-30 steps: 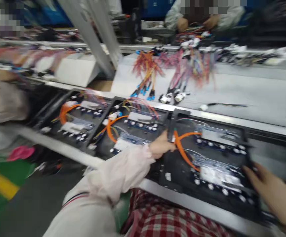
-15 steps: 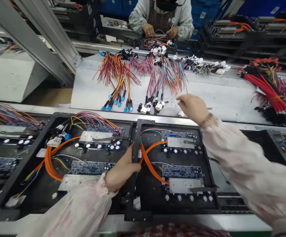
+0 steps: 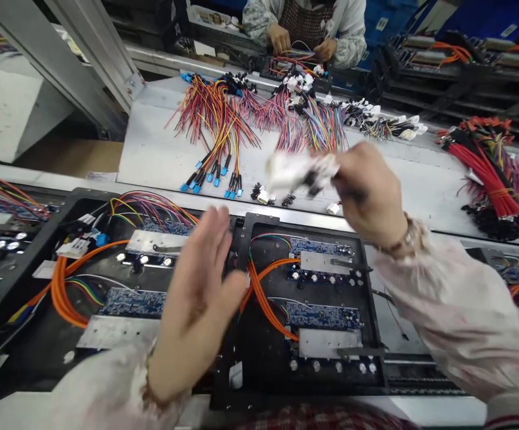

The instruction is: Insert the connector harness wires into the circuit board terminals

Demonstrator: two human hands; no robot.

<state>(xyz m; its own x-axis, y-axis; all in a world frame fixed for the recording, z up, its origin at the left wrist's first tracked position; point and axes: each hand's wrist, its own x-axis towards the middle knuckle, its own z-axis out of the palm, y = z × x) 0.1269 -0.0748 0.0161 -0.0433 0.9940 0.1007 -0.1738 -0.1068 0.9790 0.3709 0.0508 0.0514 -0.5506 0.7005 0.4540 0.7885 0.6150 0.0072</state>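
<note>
My right hand (image 3: 371, 200) is closed on a wire harness with a white connector (image 3: 286, 172) and black ends; motion blurs it. It is held above the front edge of the bench. My left hand (image 3: 194, 310) is raised with its fingers stretched out and holds nothing. It hovers over the border between two black trays. The right tray (image 3: 263, 373) carries two blue circuit boards (image 3: 324, 315) with metal plates and orange cables (image 3: 266, 298). In the left tray (image 3: 30, 382) lie similar boards, orange cables and a bundle of coloured wires (image 3: 156, 206).
Wire bundles with blue plugs (image 3: 214, 173) lie on the white bench (image 3: 151, 137), beside multicoloured harnesses (image 3: 326, 128). Thick red wires (image 3: 487, 173) lie at the right. A metal post (image 3: 93, 54) stands left. Across the bench a co-worker's hands (image 3: 280, 39) handle wires.
My left hand has let go of the tray's edge and risen, fingers extended. My right hand has picked up a harness with a white connector from the bench. The camera view has shifted slightly.
</note>
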